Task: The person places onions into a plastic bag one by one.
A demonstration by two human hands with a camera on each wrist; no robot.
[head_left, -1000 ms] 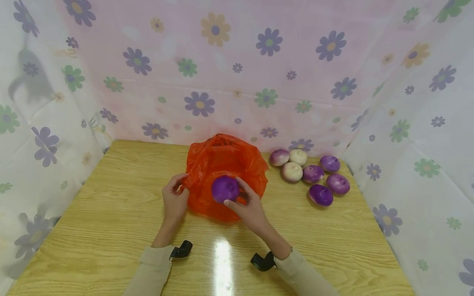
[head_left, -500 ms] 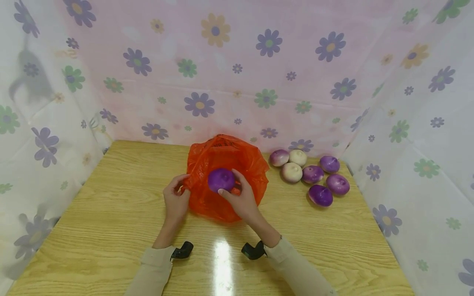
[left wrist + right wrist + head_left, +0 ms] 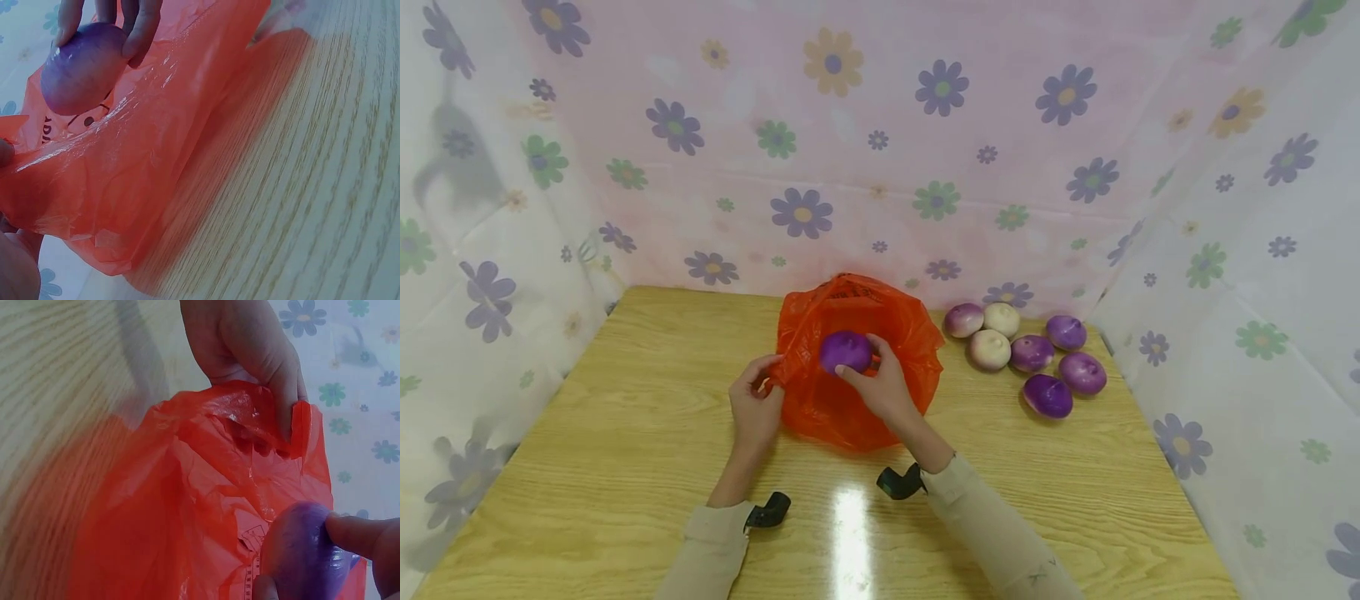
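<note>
A red plastic bag (image 3: 850, 417) stands with its mouth spread on the wooden table. My left hand (image 3: 756, 408) pinches the bag's left rim between thumb and fingers; the right wrist view shows the same left hand (image 3: 250, 344) at the rim. A purple onion (image 3: 844, 352) hangs over the bag's mouth, held by my right hand (image 3: 883, 385) between thumb and fingertips. In the left wrist view the onion (image 3: 84, 69) shows a paler side and stays above the bag's near wall. Whether anything lies inside the bag is hidden.
Several onions rest at the table's back right: two whitish ones (image 3: 990, 350) and purple ones, the nearest a dark purple onion (image 3: 1048, 397). Flower-patterned cloth (image 3: 865, 150) walls the back and both sides of the table (image 3: 655, 400).
My right hand has carried the onion forward and slightly left, from the bag's near part to over its opening. The left hand keeps its pinch on the rim almost in place.
</note>
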